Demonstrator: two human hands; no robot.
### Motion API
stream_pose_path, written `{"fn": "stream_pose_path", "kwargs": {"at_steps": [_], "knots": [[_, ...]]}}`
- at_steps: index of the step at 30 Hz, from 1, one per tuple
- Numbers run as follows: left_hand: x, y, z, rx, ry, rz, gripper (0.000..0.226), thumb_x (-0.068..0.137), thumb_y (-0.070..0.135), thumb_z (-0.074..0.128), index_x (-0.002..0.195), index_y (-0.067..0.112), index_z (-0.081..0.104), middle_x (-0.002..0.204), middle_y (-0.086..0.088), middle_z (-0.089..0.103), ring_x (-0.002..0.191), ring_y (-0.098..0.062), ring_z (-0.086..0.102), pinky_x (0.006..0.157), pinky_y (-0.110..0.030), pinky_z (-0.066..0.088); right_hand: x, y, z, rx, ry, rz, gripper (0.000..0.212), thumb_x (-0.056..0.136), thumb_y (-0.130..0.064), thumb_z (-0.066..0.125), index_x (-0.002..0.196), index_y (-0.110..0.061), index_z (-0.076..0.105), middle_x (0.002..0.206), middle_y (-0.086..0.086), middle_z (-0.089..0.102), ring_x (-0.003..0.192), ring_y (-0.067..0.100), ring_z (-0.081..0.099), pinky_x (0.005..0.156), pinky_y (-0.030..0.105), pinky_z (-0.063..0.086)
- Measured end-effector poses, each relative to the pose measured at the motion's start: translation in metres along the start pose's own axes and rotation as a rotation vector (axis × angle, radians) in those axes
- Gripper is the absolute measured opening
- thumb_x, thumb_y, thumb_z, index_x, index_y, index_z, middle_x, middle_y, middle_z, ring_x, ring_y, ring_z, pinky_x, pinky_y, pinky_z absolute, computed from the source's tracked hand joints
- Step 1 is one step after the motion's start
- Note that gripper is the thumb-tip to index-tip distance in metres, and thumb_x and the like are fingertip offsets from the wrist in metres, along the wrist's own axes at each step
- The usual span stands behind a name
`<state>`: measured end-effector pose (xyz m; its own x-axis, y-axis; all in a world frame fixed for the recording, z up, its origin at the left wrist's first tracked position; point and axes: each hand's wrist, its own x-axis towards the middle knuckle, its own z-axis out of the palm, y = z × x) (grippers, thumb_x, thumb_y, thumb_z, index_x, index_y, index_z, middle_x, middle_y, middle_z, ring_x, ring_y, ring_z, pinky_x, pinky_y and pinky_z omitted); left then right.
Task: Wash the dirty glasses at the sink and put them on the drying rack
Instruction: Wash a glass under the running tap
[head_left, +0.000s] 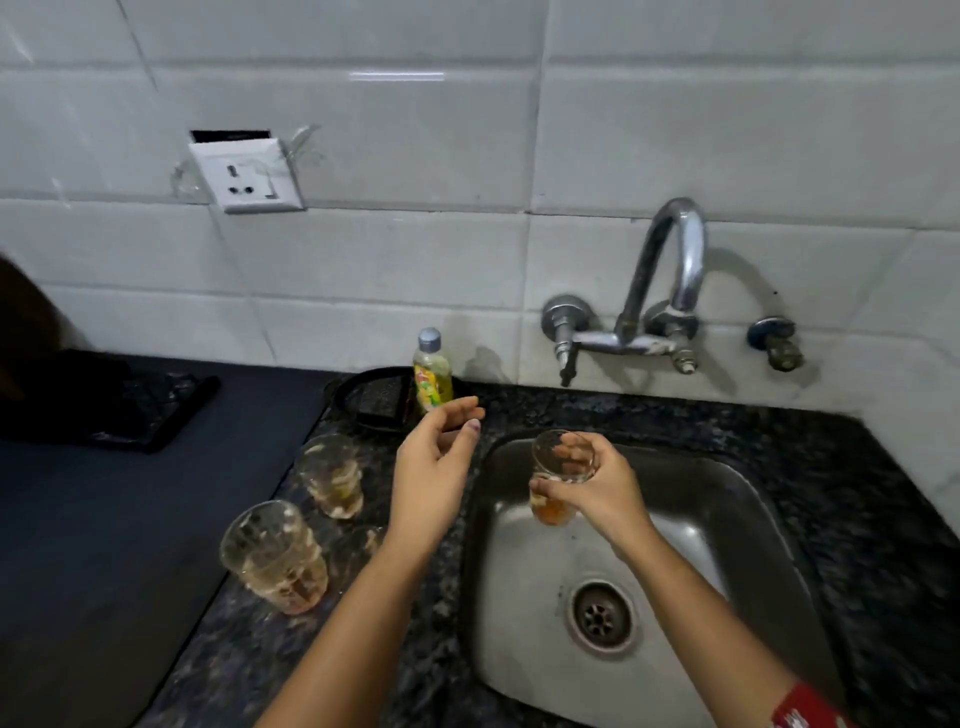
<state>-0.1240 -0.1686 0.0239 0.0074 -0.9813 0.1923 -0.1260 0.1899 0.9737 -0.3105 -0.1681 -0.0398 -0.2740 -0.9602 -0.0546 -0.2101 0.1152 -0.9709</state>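
Observation:
My right hand (592, 491) grips a dirty clear glass (558, 480) with orange residue at its bottom, holding it over the back left part of the steel sink (727, 519). My left hand (434, 457) hovers open above the counter, fingers spread, just in front of a small dish soap bottle (432, 371). On the speckled counter to the left stand more dirty glasses: a far one (332, 475), a near one (275, 556), and a third (358, 545) partly hidden behind my left forearm.
A chrome wall tap (670, 291) arches over the sink, with a second valve (776, 343) to its right. A black round holder (374, 397) with a scrubber sits behind the soap. A dark mat (104, 519) and black rack (130, 410) lie at left. A wall socket (247, 174) is above.

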Motion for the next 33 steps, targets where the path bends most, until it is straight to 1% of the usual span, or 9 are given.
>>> {"fn": "stream_pose_path", "kwargs": {"at_steps": [4,9,11,13,16,20,28,31,33], "knots": [[0.033,-0.007,0.057,0.103,-0.068,-0.094,0.021,0.095,0.017,0.056,0.115,0.014,0.062,0.109,-0.003,0.068,0.099,-0.009,0.063,0.085,-0.019,0.045,-0.001,0.006,-0.042,-0.072,0.11,0.023,0.063,0.042,-0.025,0.093,0.094,-0.033,0.057,0.1,-0.004,0.068,0.096,0.016,0.067,0.091,0.042,0.053],[0.072,-0.005,0.104,0.337,-0.179,-0.215,0.064,0.096,0.046,0.045,0.147,0.009,0.032,0.139,-0.011,0.051,0.13,-0.028,0.046,0.103,-0.035,0.035,-0.009,0.006,-0.063,-0.228,0.12,0.023,0.07,0.052,-0.028,0.091,0.112,-0.022,0.057,0.105,-0.007,0.066,0.097,0.01,0.062,0.083,0.021,0.046],[0.082,-0.003,0.118,0.458,-0.216,-0.216,0.066,0.095,0.057,0.036,0.138,0.006,0.043,0.137,-0.018,0.052,0.126,-0.035,0.048,0.098,-0.04,0.038,-0.013,0.009,-0.065,-0.264,0.112,0.026,0.071,0.054,-0.03,0.09,0.115,-0.02,0.056,0.107,-0.007,0.065,0.099,0.01,0.061,0.083,0.02,0.045],[0.087,0.002,0.127,0.526,-0.228,-0.195,0.065,0.096,0.06,0.027,0.106,0.003,0.058,0.112,-0.019,0.062,0.101,-0.034,0.057,0.079,-0.038,0.041,-0.017,0.012,-0.065,-0.307,0.106,0.038,0.07,0.054,-0.031,0.089,0.115,-0.022,0.056,0.107,-0.008,0.065,0.1,0.01,0.062,0.081,0.019,0.048],[0.091,0.005,0.135,0.616,-0.228,-0.158,0.065,0.099,0.055,0.018,0.084,0.003,0.054,0.091,-0.019,0.06,0.08,-0.03,0.053,0.069,-0.034,0.038,-0.023,0.016,-0.063,-0.365,0.091,0.066,0.067,0.054,-0.034,0.089,0.112,-0.026,0.055,0.103,-0.011,0.064,0.097,0.01,0.061,0.075,0.02,0.05],[0.094,0.001,0.139,0.688,-0.201,-0.088,0.068,0.102,0.047,0.013,0.086,-0.001,0.058,0.091,-0.023,0.063,0.084,-0.035,0.058,0.066,-0.035,0.039,-0.03,0.024,-0.059,-0.388,0.074,0.084,0.066,0.051,-0.038,0.089,0.107,-0.03,0.054,0.105,-0.008,0.068,0.097,0.012,0.063,0.084,0.031,0.053],[0.102,-0.014,0.14,0.534,-0.171,-0.133,0.075,0.101,0.05,0.01,0.1,-0.003,0.063,0.098,-0.02,0.067,0.091,-0.035,0.062,0.076,-0.038,0.047,-0.04,0.032,-0.053,-0.327,0.042,0.097,0.065,0.052,-0.035,0.09,0.106,-0.03,0.054,0.103,-0.01,0.067,0.095,0.009,0.062,0.079,0.023,0.05],[0.098,-0.034,0.137,0.285,-0.265,-0.208,0.069,0.096,0.06,0.013,0.147,0.017,0.03,0.128,-0.021,0.058,0.118,-0.037,0.055,0.104,-0.05,0.04,-0.041,0.036,-0.053,-0.284,0.033,0.093,0.063,0.052,-0.032,0.09,0.103,-0.03,0.054,0.101,-0.011,0.066,0.094,0.008,0.063,0.077,0.021,0.05],[0.076,-0.059,0.131,0.194,-0.32,-0.24,0.063,0.096,0.06,0.019,0.151,0.035,0.003,0.147,-0.013,0.044,0.134,-0.032,0.042,0.115,-0.051,0.025,-0.041,0.042,-0.054,-0.236,0.021,0.09,0.063,0.051,-0.027,0.091,0.102,-0.03,0.054,0.102,-0.009,0.067,0.096,0.01,0.064,0.082,0.025,0.053]]}}
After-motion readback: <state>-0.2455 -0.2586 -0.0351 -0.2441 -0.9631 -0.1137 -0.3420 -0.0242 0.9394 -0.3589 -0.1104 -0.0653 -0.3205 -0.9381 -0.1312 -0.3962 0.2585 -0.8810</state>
